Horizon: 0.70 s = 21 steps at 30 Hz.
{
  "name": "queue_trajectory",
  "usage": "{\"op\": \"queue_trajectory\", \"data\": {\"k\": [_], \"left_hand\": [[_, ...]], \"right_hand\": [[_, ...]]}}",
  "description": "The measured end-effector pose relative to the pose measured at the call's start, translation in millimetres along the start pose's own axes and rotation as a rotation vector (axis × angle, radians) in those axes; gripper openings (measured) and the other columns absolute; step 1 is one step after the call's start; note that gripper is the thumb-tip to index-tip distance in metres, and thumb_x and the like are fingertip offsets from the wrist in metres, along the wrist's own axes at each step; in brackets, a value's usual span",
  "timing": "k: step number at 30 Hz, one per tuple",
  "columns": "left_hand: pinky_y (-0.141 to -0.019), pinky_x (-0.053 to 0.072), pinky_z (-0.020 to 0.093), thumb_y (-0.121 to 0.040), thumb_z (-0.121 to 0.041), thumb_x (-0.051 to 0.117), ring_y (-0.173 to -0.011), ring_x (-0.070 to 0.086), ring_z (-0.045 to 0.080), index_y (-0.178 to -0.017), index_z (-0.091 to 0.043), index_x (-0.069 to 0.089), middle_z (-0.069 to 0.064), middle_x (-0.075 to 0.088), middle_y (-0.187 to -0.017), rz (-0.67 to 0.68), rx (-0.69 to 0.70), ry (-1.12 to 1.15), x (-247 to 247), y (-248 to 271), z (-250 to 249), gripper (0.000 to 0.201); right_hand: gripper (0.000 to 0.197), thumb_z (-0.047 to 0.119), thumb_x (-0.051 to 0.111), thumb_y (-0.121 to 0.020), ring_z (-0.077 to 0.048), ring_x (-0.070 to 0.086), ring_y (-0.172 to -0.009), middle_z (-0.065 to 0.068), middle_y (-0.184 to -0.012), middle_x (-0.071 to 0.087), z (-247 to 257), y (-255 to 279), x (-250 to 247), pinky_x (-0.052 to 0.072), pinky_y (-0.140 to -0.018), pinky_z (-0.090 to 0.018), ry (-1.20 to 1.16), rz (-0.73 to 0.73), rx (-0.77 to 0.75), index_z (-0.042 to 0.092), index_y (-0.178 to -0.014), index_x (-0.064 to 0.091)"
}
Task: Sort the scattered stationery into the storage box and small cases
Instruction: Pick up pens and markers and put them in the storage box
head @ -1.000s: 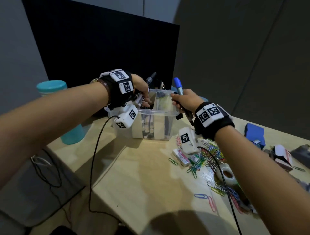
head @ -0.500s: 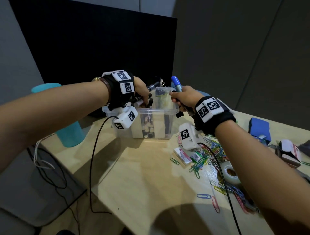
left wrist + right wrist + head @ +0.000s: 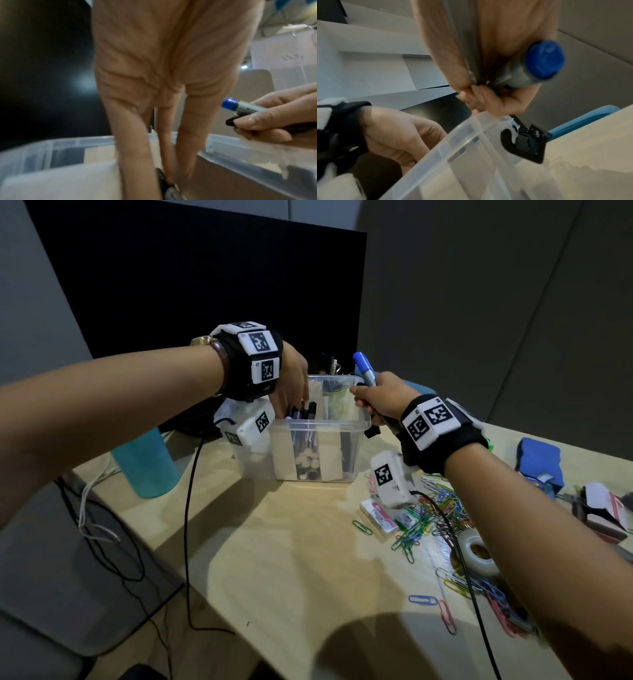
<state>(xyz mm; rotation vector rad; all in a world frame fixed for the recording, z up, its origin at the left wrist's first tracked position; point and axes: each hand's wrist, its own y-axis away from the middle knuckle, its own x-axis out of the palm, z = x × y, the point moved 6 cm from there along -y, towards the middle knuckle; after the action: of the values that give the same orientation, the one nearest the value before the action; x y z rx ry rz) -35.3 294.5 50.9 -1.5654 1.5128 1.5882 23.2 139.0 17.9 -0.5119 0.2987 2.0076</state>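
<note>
A clear plastic storage box (image 3: 318, 446) is sitting at the back of the wooden desk (image 3: 274, 542), split by pale dividers into compartments, with dark pens (image 3: 301, 416) standing on end in the left one. The left hand (image 3: 291, 381) is reaching down into that compartment, its fingers (image 3: 185, 135) pointing nearly straight down among the pen tops; a second ago this hand was gripping a bundle of markers above the box's rim, so that bundle is now going in, or has just gone in. Whether the fingertips are still pinching a pen cannot be told, since the wrist view is blurring at the bottom. That leaves one batch of pens close to sorted.

The right hand (image 3: 380, 398) is hovering at the box's right rim, fingers curled tightly round a blue-capped marker (image 3: 364, 368) and at least one dark pen (image 3: 230, 122), the blue cap pointing up and away from the box. These are likely next for the same compartment.

To the right of the box, coloured paper clips (image 3: 435, 515) are lying in a loose heap, with a small pink-and-white packet (image 3: 378, 517) beside them, a roll of tape (image 3: 476, 549) nearer the camera and a blue case (image 3: 539, 455) further right. All are waiting to be sorted. A teal bottle (image 3: 147, 467) is standing left of the box.
</note>
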Motion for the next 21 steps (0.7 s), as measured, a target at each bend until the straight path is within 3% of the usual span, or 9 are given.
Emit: {"op": "queue_trajectory", "data": {"k": [3,6,7,10,12,16,19,21], "left_hand": [[-0.082,0.058,0.04,-0.095,0.003,0.051,-0.102,0.067,0.036,-0.118,0.005,0.064,0.027,0.067,-0.109,0.106,0.047,-0.015,11,1,-2,0.026],[-0.072,0.059,0.032,-0.097,0.007,0.043,-0.104,0.063,0.033,-0.124,0.006,0.059,0.027,0.061,-0.122,0.204,0.069,-0.074,21,1,0,0.032],[-0.07,0.059,0.032,-0.096,0.007,0.043,-0.104,0.062,0.033,-0.127,0.005,0.057,0.026,0.059,-0.125,0.202,0.067,-0.093,22,-2,0,0.033],[-0.084,0.058,0.044,-0.095,0.006,0.048,-0.116,0.058,0.036,-0.143,-0.008,0.044,0.017,0.048,-0.141,0.116,0.071,-0.108,17,-5,-2,0.05],[-0.088,0.056,0.046,-0.095,0.006,0.048,-0.116,0.057,0.037,-0.145,-0.013,0.041,0.016,0.04,-0.147,0.108,0.076,-0.155,17,-6,-6,0.054],[-0.079,0.057,0.032,-0.096,-0.005,0.054,-0.094,0.064,0.026,-0.131,-0.006,0.054,0.016,0.054,-0.134,0.206,0.088,-0.34,24,-6,-14,0.036],[-0.08,0.056,0.028,-0.096,-0.009,0.055,-0.099,0.063,0.025,-0.131,-0.006,0.055,0.014,0.058,-0.131,0.216,0.101,-0.36,26,-8,-14,0.035],[-0.092,0.053,0.035,-0.097,-0.009,0.054,-0.112,0.06,0.028,-0.13,-0.004,0.056,0.018,0.057,-0.132,0.247,0.102,-0.314,26,-8,-11,0.034]], "right_hand": [[0.024,0.023,0.055,-0.099,-0.009,0.04,-0.045,0.001,-0.063,0.051,-4,-2,-1,0.038,-0.042,-0.022,-0.031,0.001,0.008,0.012,-0.079,0.047],[0.023,0.024,0.057,-0.098,-0.01,0.041,-0.047,-0.001,-0.067,0.053,-6,-4,1,0.039,-0.044,-0.024,-0.026,0.009,0.016,0.012,-0.08,0.048],[0.024,0.024,0.057,-0.098,-0.011,0.041,-0.048,-0.001,-0.067,0.053,-6,-4,1,0.039,-0.044,-0.024,-0.023,0.011,0.017,0.012,-0.08,0.048],[0.02,0.023,0.056,-0.099,-0.01,0.041,-0.047,-0.001,-0.066,0.053,-4,-4,2,0.039,-0.041,-0.022,-0.025,0.014,0.017,0.011,-0.084,0.048],[0.017,0.023,0.056,-0.099,-0.009,0.042,-0.047,0.0,-0.067,0.053,-3,-4,2,0.039,-0.038,-0.021,-0.028,0.008,0.018,0.01,-0.09,0.048],[0.016,0.023,0.056,-0.098,-0.008,0.043,-0.047,0.001,-0.068,0.054,-4,-4,2,0.039,-0.037,-0.02,-0.038,0.024,0.029,0.01,-0.095,0.048],[0.016,0.022,0.056,-0.098,-0.009,0.042,-0.047,0.001,-0.067,0.053,-3,-2,2,0.038,-0.037,-0.02,-0.041,0.019,0.03,0.011,-0.091,0.047],[0.016,0.022,0.056,-0.099,-0.009,0.041,-0.046,0.0,-0.067,0.052,-1,-1,3,0.038,-0.037,-0.02,-0.031,0.018,0.026,0.01,-0.092,0.048]]}}
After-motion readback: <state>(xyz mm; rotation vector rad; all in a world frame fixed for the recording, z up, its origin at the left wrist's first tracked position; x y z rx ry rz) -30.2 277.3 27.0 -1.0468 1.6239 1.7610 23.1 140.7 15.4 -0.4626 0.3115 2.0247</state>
